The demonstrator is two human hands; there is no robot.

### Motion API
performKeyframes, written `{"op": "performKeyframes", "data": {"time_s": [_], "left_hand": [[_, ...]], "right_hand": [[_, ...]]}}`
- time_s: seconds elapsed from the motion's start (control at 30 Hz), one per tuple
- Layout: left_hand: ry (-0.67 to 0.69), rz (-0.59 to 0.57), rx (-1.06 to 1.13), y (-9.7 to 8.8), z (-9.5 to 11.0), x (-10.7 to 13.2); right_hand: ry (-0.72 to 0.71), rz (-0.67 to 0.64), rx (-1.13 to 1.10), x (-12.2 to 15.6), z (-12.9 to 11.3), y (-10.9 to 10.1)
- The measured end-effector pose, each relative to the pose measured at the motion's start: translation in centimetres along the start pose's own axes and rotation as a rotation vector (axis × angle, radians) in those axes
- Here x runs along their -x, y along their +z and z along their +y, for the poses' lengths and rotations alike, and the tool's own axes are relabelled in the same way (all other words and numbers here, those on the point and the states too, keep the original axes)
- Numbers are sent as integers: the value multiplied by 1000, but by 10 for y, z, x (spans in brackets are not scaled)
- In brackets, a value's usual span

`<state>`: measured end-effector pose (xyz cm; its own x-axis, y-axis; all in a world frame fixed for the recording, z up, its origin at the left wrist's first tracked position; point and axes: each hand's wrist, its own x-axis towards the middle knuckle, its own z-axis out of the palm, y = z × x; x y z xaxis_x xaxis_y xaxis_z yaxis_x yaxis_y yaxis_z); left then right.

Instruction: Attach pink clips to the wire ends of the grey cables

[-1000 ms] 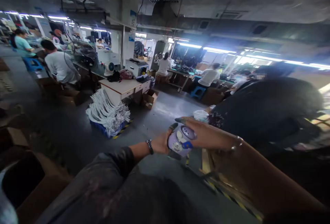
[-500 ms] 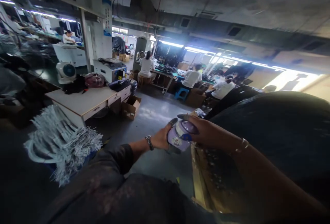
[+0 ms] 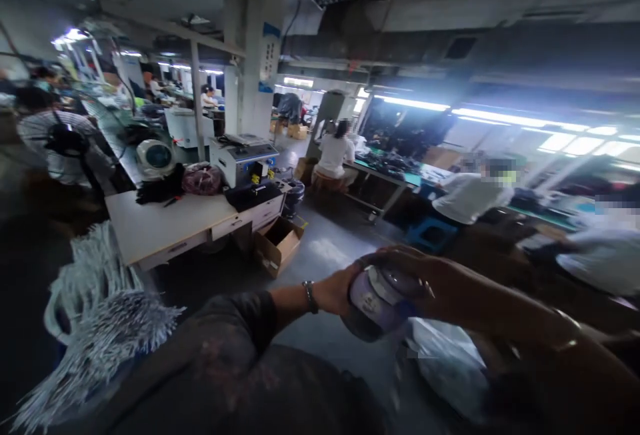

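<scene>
A purple lidded cup point(image 3: 373, 301) with a pale printed picture on its side is held tilted in front of me. My left hand point(image 3: 339, 291) is wrapped round its body from the left. Over the top, by the lid, my right hand point(image 3: 425, 278) is closed on it from the right. Motion blur and the right fingers hide part of the lid, so I cannot tell whether it is loose or tight.
At left stands a white desk point(image 3: 165, 228) with a machine point(image 3: 245, 158) and a fan point(image 3: 155, 157) at its back. Bundled grey cables point(image 3: 100, 328) lie at lower left. An open cardboard box point(image 3: 279, 245) is on the floor. People in white sit at a long bench on the right.
My view has swung to the right and moved forward. Both hands stay on the cup. The dark bulky bag and the wooden-edged surface at right have gone out of view; a clear plastic bag now shows below.
</scene>
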<state>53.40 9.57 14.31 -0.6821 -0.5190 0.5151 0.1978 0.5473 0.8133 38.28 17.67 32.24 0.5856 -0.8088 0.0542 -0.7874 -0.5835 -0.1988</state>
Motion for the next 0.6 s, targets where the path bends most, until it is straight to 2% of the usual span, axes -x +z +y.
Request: {"op": "performKeyframes", "data": {"time_s": [0.1, 0.17, 0.27, 0.37, 0.43, 0.5, 0.6], "left_hand": [[-49, 87, -24, -14, -36, -38], [-60, 120, -30, -24, -64, -67], [-42, 115, -21, -42, -108, -116], [11, 91, 18, -63, -146, -169], [23, 82, 27, -77, -168, -205], [38, 87, 43, -90, -187, -240], [67, 81, 116, -107, -215, -290]], "right_hand": [[201, 116, 167, -36, 60, 12], [293, 149, 280, -59, 97, 18], [290, 153, 300, -89, 149, 16], [300, 180, 276, -115, 203, 2], [269, 203, 269, -131, 243, -11], [154, 203, 204, -147, 285, -26], [-35, 120, 35, -174, 347, -45]]}}
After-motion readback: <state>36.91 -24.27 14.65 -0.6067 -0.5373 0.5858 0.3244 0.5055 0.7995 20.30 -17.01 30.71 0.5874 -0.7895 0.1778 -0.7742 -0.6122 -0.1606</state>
